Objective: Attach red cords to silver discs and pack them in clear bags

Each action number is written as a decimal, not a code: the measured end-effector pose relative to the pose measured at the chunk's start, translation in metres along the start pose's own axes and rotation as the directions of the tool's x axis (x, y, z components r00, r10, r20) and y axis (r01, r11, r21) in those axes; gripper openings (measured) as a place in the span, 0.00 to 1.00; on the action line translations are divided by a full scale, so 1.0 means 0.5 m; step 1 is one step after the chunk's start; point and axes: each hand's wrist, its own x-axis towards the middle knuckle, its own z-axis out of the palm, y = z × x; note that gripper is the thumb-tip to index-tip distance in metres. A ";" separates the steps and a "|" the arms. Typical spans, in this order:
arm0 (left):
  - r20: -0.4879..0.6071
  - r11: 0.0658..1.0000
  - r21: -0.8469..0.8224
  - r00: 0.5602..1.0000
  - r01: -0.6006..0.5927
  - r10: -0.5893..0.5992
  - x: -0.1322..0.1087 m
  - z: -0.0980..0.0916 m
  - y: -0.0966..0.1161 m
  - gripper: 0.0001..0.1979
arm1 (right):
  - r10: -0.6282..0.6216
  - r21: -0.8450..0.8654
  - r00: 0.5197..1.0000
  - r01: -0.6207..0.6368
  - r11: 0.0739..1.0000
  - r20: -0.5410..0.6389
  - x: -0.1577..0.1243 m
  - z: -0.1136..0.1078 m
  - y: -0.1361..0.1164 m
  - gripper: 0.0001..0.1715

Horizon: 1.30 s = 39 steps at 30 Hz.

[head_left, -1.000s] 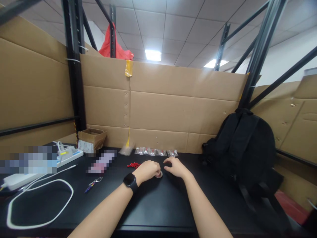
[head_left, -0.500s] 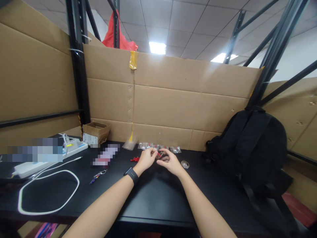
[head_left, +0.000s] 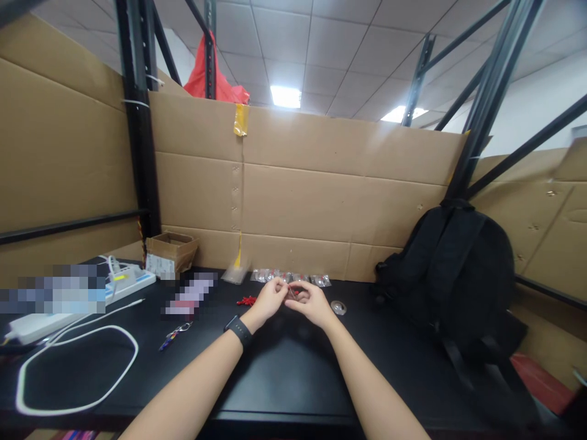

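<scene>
L hand (head_left: pixel 268 300) & R hand (head_left: pixel 314 304) at one small red thing (head_left: pixel 293 293), mid-tbl, twd back edge

Both hands meet over the blk table (head_left: pixel 293 379), approx. centre betw. L & R edges, nearer back edge than front; small red thing sits betw. the fingertips, mostly hidden, so exact shape can't be told; L thumb & index pinched narrow, holding it; R fingers curled w/ thumb opp., narrow gap round same thing, can't tell if they grip it too; dk watch (head_left: pixel 237 330) on L wrist.

Just R of R hand, flat on tbl: clear tape roll (head_left: pixel 338 307); just L of L hand: red cord (head_left: pixel 246 301), partly hidden by that hand; behind hands, along back edge: row of clear packets (head_left: pixel 321 280) w/ red bits inside, some partly covered by hands; clear bag (head_left: pixel 235 275) at back edge too, L of the row.

Back L corner: open cardbd box (head_left: pixel 186 253); nr it, twd L edge, white power strip (head_left: pixel 131 288); white cable (head_left: pixel 46 413) loops nr front L corner; keyring (head_left: pixel 175 336) betw. cable & L forearm; pixelated flat item (head_left: pixel 190 294) behind keyring; blk backpack (head_left: pixel 458 275) upright along R edge; cardbd wall (head_left: pixel 293 195) stands along back edge.
</scene>
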 end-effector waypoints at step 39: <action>-0.086 0.772 0.636 0.993 -0.006 0.078 0.011 -0.252 0.067 0.10 | 0.136 -0.575 0.958 -0.261 0.776 -0.251 -0.034 -0.251 0.029 0.30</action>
